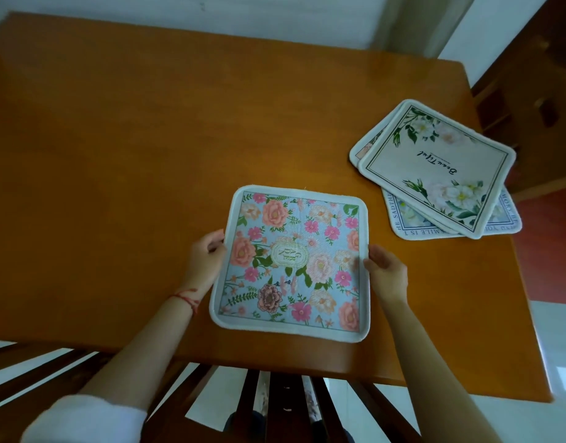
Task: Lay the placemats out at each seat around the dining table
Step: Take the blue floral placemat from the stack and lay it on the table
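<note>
Blue floral placemat going down at the near seat, both hands on it

Square fabric placemat with pink and peach flowers on pale blue and a white border [291, 260], lying on the glossy orange-brown wooden counter [115, 155] close to its near edge, right above the dark slatted wooden chair back [275, 404]. Left hand [206, 255] pinching the left edge, fingers curled round the border; right hand [387, 270] gripping the right edge the same way, thumb on top. Red string bracelet [187, 297] round the left wrist, white sleeve [83, 420] pushed up the arm. Off to the right by the counter's far-right corner, well apart: loose fanned stack of cream placemats with white flowers [441, 167], overlapping each other, top one with script lettering, bottom one poking out with a blue lettered border.
</note>
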Motion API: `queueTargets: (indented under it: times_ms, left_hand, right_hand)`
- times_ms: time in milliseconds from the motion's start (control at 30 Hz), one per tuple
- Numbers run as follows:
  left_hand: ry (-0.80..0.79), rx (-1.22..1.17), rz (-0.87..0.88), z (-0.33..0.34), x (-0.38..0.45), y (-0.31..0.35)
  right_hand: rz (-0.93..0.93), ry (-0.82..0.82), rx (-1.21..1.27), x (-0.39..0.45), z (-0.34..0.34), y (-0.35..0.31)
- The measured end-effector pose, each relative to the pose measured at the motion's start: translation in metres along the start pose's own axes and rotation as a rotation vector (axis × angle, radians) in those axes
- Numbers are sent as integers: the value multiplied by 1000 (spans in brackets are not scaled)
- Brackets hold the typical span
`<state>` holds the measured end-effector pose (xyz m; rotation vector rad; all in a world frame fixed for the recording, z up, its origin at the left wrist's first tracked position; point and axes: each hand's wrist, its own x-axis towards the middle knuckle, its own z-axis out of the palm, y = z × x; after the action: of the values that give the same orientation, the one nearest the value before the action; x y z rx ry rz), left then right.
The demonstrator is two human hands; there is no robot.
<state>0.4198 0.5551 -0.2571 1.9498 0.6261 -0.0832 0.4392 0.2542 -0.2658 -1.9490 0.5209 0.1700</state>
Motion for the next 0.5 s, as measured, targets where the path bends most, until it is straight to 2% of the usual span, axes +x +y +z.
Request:
queueTargets:
  times_ms: [267,500]
  left_hand:
    - [23,26,9,6,-2,2]
    - [110,-122,-106,14,-34,-17]
  right_hand:
    - [-38,-22,-29,10,5,0]
    - [-53,-84,-80,37,17,-17]
